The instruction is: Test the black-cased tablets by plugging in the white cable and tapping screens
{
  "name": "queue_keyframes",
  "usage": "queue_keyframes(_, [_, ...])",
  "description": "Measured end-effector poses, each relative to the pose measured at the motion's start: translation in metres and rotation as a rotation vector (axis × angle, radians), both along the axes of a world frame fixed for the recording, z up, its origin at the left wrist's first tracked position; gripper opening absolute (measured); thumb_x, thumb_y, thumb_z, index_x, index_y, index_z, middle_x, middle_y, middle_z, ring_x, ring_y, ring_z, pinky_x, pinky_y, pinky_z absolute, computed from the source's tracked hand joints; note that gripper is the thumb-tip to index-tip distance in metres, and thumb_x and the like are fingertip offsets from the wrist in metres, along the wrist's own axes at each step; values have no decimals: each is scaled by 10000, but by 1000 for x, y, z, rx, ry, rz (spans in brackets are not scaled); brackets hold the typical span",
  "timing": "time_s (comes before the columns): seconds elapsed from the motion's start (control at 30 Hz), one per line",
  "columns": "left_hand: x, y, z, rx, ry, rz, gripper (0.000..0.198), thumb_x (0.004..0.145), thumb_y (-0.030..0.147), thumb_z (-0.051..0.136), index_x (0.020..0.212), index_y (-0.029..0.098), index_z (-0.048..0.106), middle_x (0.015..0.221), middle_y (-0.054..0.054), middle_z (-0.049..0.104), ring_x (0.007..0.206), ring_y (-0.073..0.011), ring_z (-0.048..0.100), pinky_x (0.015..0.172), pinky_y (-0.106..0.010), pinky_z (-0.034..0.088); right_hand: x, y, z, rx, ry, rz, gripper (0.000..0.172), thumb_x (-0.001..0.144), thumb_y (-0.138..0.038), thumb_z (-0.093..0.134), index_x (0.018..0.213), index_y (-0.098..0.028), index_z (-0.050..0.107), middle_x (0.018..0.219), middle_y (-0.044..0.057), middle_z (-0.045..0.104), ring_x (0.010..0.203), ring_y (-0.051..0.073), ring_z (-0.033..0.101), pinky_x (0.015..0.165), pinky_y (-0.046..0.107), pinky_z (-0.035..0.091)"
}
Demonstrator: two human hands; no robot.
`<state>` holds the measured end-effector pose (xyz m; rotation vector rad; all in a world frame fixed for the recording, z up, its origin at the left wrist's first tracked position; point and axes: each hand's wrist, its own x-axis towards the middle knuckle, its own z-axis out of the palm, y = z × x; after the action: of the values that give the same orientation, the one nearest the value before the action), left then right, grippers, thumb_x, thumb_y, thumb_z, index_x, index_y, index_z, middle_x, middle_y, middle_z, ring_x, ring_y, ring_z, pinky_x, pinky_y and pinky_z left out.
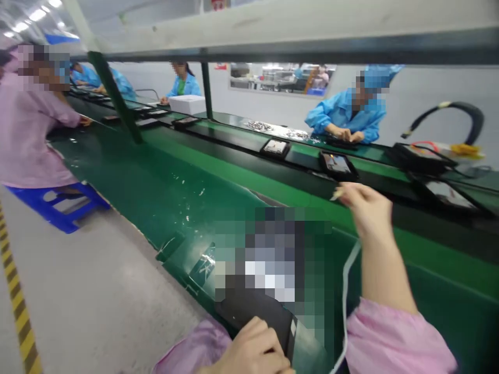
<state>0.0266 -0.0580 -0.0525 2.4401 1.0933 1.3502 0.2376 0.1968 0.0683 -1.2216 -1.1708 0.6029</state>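
Note:
My left hand (253, 350) sits at the bottom edge, fingers curled over the near end of a black flat device (259, 311) whose upper part is blurred out. My right hand (364, 208) is raised over the green bench, its fingers pinched on a small pale piece (336, 194) at the fingertips. A thin white cord (345, 291) hangs down along that forearm. Just beyond the right hand lies a black tray with a device (338, 165) on the dark conveyor belt (241, 143).
More black trays (275, 148) ride the belt. A person in blue (351, 117) works across the line; others sit farther left. A person in pink (27, 124) sits on a blue stool (58, 202). A black cable loop (448, 117) stands at right. Yellow-black floor tape (15, 291).

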Motion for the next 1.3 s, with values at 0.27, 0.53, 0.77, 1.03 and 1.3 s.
queue_keyframes(0.27, [-53,58,36,-336,306,227,869,782,458,724,1481,209,273,1479,-191,423,1372,-380,385,1105,-602,299,-44,12,-59,-486,221,349,157,805,-142,760,675,-138,672,643,22,689,559,99,667,578,169,574])
queue_keyframes(0.53, [-57,68,22,-581,319,209,1078,785,446,744,1541,257,-1,1589,-186,230,1459,-363,218,1161,-586,253,-50,15,-68,-550,315,390,325,866,-64,664,555,-144,616,561,22,648,508,94,654,528,119,555])
queue_keyframes(0.77, [-57,71,25,-638,314,201,997,817,439,720,1537,245,58,1592,-174,223,1469,-350,177,1171,-588,238,-50,17,-71,-590,332,404,321,875,-74,655,561,-135,627,581,40,656,530,103,664,548,122,566])
queue_keyframes(1.03, [-58,70,22,-612,284,204,986,809,457,726,1540,258,96,1583,-165,258,1457,-355,220,1166,-574,259,-49,18,-71,-598,340,399,297,875,-63,651,586,-128,632,595,40,655,511,97,649,584,145,578])
queue_keyframes(1.3, [-56,71,23,-631,288,213,972,808,467,725,1534,243,119,1581,-166,259,1463,-352,202,1169,-579,251,-49,21,-75,-595,310,415,292,850,-88,689,571,-141,626,597,33,655,553,106,666,591,146,572])
